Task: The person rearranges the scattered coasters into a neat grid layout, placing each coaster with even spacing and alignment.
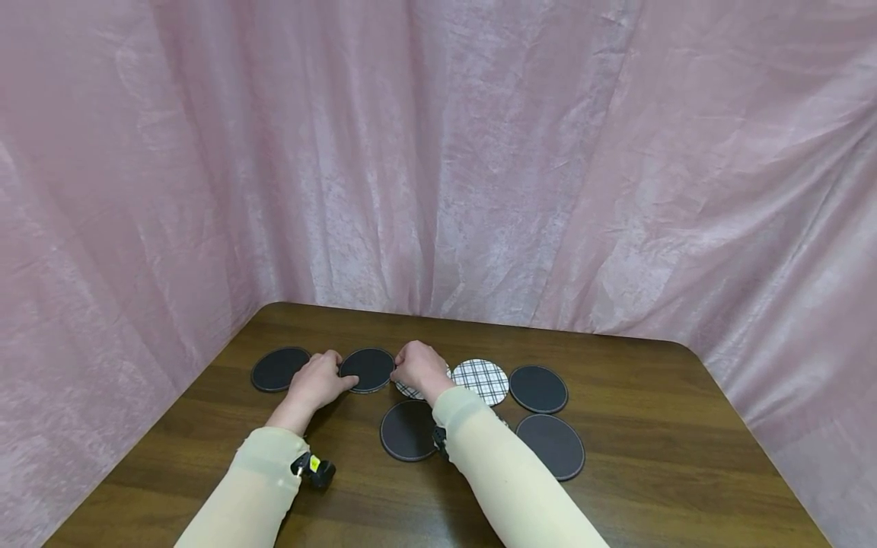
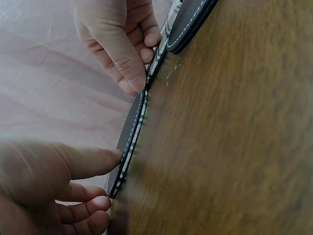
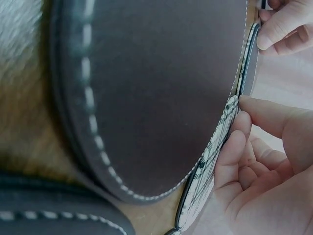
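A round dark coaster (image 1: 368,371) with light edge stitching and a patterned underside lies between both hands. The left hand (image 1: 318,382) holds its left rim, thumb on the dark face and the other fingers curled beside the edge. At the opposite rim, the right hand (image 1: 419,367) pinches with thumb and forefinger, where this coaster meets a plaid coaster (image 3: 203,181). The right hand's remaining fingers are curled above that plaid coaster and partly hide it in the head view. In the left wrist view, the left thumb (image 2: 98,161) presses the dark coaster near its end.
Another dark coaster (image 1: 277,370) lies left of the left hand. To the right are a plaid coaster (image 1: 482,381) and a dark coaster (image 1: 538,389). Nearer the person lie two dark coasters (image 1: 406,432) (image 1: 550,447); the right sleeve (image 1: 510,464) covers something patterned between them. A pink curtain (image 1: 438,152) hangs behind the wooden table (image 1: 658,457).
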